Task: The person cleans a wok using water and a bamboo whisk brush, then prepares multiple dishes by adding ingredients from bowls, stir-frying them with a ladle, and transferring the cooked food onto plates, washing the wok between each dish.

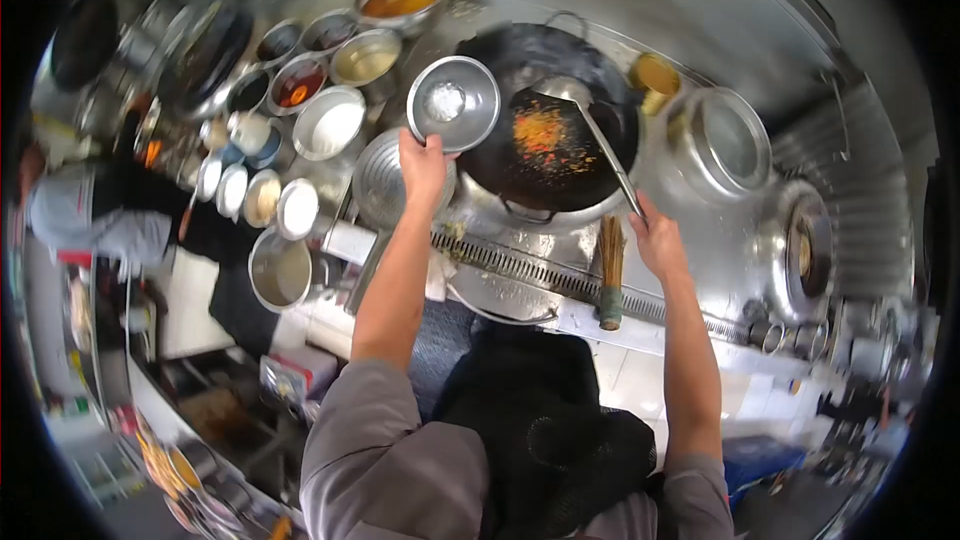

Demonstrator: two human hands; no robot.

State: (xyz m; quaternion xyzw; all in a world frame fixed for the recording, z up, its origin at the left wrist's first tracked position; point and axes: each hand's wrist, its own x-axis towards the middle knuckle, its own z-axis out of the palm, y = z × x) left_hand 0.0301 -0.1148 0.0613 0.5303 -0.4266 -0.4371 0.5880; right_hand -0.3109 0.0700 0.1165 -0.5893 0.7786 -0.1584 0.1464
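My left hand (424,168) is closed on the rim of a small metal bowl (478,90), held tilted beside the wok's left edge; a bright spot shows inside it. In my right hand (660,240) is the handle of a long metal ladle (607,152), its head resting inside the wok near the far side. The black wok (500,175) sits on the stove and holds chopped orange, red and green food (541,132). Beneath the bowl and my left wrist lies a perforated metal strainer (385,185).
Several metal bowls of sauces and seasonings stand at left, among them a white-filled bowl (331,124) and a large oil bowl (400,2). A bamboo brush (611,275) lies near the front drain grate. Right of the wok stands a metal pot (733,140). Another person (75,210) is at far left.
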